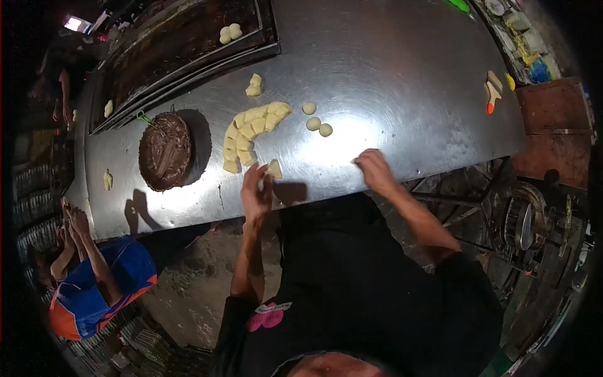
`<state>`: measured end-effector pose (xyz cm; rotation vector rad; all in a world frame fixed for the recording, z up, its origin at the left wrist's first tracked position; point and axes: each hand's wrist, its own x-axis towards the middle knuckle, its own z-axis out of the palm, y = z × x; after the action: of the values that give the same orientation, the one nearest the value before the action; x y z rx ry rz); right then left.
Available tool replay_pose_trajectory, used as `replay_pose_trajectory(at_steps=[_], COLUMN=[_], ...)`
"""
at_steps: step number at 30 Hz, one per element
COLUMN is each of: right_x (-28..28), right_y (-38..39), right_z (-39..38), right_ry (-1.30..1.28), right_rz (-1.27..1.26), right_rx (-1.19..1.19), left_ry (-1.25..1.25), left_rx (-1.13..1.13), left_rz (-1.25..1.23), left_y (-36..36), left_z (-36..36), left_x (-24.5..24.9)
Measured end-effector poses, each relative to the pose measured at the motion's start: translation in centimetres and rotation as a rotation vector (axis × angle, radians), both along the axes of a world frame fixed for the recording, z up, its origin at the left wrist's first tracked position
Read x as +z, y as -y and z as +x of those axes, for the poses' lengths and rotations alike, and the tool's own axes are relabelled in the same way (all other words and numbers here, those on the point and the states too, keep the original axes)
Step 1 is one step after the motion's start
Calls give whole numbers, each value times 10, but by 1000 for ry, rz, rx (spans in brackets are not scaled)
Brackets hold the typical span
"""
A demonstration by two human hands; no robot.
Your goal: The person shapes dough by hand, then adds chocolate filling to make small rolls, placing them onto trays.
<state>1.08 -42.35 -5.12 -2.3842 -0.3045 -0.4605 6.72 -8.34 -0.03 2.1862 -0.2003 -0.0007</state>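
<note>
My left hand [256, 193] is at the table's near edge, its fingers closed on a pale yellow piece of dough [274, 169]. Just beyond it lies a curved row of cut dough pieces [256, 122], pressed side by side. My right hand [375, 172] hovers over the near edge further right, fingers pinched together; a tiny pale spot shows at their tips, too small to name. Between the hands and further back are a single dough ball [309, 108] and a touching pair of dough balls [319, 126]. A loose dough lump [254, 85] sits behind the row.
A round bowl of brown paste [143, 164] with a green-handled tool [144, 117] stands left on the metal table [402, 69]. Behind it are stacked dark trays [188, 69] with dough balls. A brush [492, 98] lies far right. Another person in blue [125, 267] works at left.
</note>
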Motion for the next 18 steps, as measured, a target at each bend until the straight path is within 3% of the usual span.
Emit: replay_pose_trajectory(at_steps=[1,3,6,7,9,11,12,13,15,17,18], right_x=[-7,18,18,13,9,0,3,14,15,14,17], right_y=[22,34,-10,-24,-31,1,18,20,7,-26,-36], right_z=[-2,18,69,61,22,-3,-1,13,59,70,52], right_ry=[85,-81,61,-41,-13,-32,-13,11,69,27,-205], right_rz=[-71,-164,115,177,52,80,-1,-89,-24,198,166], right_rx=[31,-311,-462,-387,-174,-146,-159,-342,-535,-534,-491], left_ry=[10,-101,-114,-123,33,-146,-100,-104,-144,-134,-147], left_rx=[58,141,108,100,35,103,98,88,6,-112,-168], left_rz=[10,-27,-196,-200,-155,-242,-316,-325,-348,-342,-319], left_y=[-7,-13,-5,-4,-6,-18,-24,-20,-6,8,21], left_z=[-1,0,3,3,7,10,13,19,38,60,72], left_x=[3,7,-1,-5,2,9,-6,-3,4,-7,-6])
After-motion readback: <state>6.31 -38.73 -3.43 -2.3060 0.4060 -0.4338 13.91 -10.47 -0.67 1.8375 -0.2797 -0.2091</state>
